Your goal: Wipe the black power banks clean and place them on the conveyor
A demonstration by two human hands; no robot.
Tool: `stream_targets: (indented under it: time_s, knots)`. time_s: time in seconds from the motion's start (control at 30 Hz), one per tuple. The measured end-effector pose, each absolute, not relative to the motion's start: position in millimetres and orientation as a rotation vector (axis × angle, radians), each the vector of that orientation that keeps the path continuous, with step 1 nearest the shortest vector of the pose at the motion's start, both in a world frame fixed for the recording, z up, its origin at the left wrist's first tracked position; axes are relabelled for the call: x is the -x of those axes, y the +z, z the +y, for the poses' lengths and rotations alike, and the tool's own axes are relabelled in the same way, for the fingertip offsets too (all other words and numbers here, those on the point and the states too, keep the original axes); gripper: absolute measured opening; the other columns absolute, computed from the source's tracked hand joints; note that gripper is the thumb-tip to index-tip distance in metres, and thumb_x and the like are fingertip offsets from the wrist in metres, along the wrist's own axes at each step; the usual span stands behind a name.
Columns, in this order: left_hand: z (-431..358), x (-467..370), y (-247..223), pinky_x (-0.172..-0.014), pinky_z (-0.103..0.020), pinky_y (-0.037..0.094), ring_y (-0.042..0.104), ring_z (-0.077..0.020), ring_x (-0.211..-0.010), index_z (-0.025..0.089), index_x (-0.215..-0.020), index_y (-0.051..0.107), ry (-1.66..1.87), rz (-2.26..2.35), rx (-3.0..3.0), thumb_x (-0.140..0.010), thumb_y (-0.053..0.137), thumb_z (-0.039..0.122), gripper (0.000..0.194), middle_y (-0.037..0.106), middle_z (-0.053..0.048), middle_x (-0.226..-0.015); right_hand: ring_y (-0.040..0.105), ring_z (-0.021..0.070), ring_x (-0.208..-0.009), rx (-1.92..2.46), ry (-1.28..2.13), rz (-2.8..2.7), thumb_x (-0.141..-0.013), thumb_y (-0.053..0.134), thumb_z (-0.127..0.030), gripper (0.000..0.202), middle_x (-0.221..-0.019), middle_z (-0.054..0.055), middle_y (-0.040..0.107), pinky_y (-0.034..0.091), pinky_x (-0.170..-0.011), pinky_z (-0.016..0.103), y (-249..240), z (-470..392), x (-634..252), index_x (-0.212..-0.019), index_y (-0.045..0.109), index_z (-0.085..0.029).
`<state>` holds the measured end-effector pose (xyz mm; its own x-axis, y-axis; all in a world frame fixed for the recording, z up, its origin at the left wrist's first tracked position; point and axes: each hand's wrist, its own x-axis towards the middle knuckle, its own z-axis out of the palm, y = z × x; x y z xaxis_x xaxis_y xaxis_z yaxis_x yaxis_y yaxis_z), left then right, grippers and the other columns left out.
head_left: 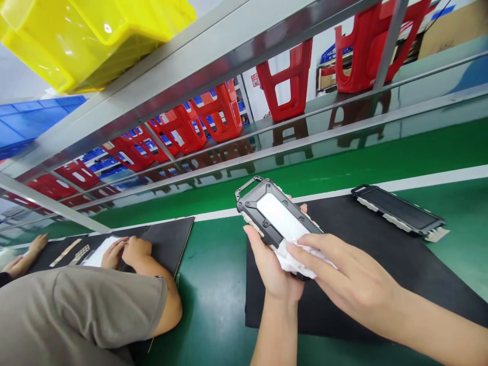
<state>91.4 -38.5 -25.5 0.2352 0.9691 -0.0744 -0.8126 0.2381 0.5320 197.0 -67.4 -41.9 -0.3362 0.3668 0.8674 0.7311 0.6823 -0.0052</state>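
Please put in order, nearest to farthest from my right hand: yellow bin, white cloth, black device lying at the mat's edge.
1. White cloth: held in the right hand.
2. Black device: at the right, by the mat.
3. Yellow bin: high, upper left.

A factory assembly workshop, shown by the green workbench (213,284), red bins (292,84) and a neighbouring worker (84,305).

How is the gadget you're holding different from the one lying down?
The held gadget is white in the middle; the lying gadget is dark. The held gadget sits in the left hand, partly under a cloth; the lying gadget has none. Both have black frames.
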Motion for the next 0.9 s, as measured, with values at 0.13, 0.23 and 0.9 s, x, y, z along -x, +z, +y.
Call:
stream_targets:
  time_s: [0.13,0.23,0.9]
  knots:
    - [-40,-93,-27,-0.097,-0.047,0.045,0.057,-0.0311,-0.114,0.020,-0.119,0.061,1.279,0.397,-0.451,-0.081,0.029,0.073,0.073,0.067,-0.012,-0.113,0.067,0.0205,-0.082,0.846,-0.473,-1.977,-0.086,0.042,0.001,0.032,-0.093,0.013,0.069,0.059,-0.068,0.032,-38,-71,-195,-0.108,0.059,-0.015]
    - [-42,-94,-25,-0.097,-0.047,0.044,0.059,-0.0301,-0.111,0.020,-0.116,0.063,1.297,0.386,-0.462,-0.082,0.029,0.071,0.070,0.069,-0.011,-0.108,0.066,0.0237,-0.085,0.841,-0.507,-2.004,-0.085,0.045,0.001,0.029,-0.094,0.016,0.068,0.059,-0.069,0.035,-41,-73,-192,-0.108,0.058,-0.010]
    - [-36,-92,-18,-0.101,-0.045,0.042,0.062,-0.0291,-0.106,0.016,-0.108,0.067,1.289,0.483,-0.442,-0.081,0.029,0.073,0.075,0.070,-0.011,-0.104,0.061,0.0182,-0.072,0.831,-0.064,-2.096,-0.085,0.040,-0.003,0.026,-0.083,0.009,0.065,0.051,-0.062,0.028,-25,-69,-204,-0.087,0.064,-0.014]
